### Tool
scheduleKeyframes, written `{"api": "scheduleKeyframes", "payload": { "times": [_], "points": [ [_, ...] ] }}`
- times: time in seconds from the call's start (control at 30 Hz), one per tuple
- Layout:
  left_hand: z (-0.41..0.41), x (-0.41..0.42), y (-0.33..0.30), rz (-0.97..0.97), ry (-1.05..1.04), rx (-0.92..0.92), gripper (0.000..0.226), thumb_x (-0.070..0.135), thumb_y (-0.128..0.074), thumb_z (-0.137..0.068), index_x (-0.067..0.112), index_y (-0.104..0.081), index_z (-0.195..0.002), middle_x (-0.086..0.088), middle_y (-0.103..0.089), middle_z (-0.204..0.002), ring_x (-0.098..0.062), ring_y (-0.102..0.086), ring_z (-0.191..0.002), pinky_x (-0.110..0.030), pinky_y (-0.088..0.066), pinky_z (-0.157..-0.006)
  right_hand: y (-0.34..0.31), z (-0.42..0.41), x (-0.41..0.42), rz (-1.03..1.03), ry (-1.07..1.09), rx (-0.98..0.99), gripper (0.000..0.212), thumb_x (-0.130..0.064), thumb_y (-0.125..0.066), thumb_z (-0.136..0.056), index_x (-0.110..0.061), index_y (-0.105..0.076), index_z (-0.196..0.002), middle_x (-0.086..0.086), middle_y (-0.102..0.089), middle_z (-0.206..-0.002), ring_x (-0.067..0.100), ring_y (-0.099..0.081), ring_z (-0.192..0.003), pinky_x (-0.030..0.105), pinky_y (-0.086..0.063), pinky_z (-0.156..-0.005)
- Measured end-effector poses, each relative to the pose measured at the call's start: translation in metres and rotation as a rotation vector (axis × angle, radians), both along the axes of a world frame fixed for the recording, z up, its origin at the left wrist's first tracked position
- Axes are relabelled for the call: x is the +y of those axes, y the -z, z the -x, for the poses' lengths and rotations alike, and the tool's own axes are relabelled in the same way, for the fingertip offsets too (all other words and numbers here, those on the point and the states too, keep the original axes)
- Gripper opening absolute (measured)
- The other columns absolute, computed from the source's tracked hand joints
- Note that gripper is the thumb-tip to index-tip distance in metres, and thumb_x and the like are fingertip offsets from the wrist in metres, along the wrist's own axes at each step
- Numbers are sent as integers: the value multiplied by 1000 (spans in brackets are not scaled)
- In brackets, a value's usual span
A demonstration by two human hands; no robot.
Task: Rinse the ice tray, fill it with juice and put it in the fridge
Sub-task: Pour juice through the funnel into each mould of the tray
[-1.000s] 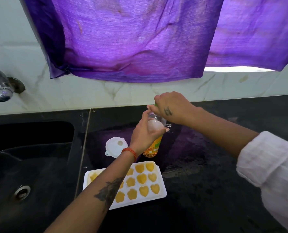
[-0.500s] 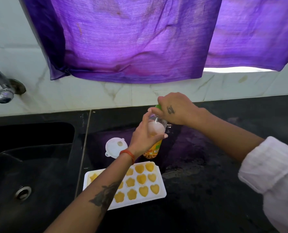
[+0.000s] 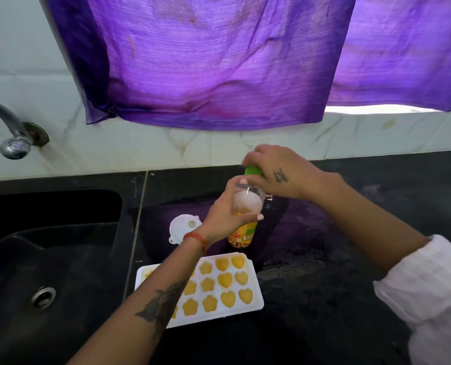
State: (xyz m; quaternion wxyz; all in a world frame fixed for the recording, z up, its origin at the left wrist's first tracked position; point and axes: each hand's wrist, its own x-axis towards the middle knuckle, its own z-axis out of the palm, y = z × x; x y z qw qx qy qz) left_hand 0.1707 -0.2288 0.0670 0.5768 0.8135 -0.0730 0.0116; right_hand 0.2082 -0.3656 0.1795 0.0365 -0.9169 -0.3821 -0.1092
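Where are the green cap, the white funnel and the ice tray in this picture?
green cap [image 3: 252,170], head view, its visible left side under the right hand's fingers.
white funnel [image 3: 183,226], head view, its bowl.
ice tray [image 3: 256,302], head view, its white right rim.

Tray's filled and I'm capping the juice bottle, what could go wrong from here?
The ice tray looks full nearly to the brim, so carrying it may slop juice. The left forearm hangs right over it; a dip could splash the cells. The left hand steadies the bottle while the right hand grips the green cap; a slip could tip it.
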Motion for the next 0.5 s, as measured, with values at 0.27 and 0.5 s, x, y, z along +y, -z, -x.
{"api": "scheduleKeyframes", "payload": {
  "times": [0.27,0.5],
  "points": [
    [3,-5,3,-60,-111,-79,86,31,-77,-72,34,-22,-139,-2,-50,-135,-21,-55,-114,-40,-51,-92,25,17,13,-78,179,-135,33,-24,-49,-95,-6,-53,-122,13,-53,-111,19,-51,-97,23,-44,-79],
    [3,7,5,26,-12,17,90,25,-80,-70,40,-23,-138,3,-52,-131,-17,-55,-115,-37,-51,-92,30,12,-5,-545,142,344,57,-38,-65,-83,-17,-44,-132,6,-52,-122,12,-56,-97,25,-47,-81]
  ]
}}
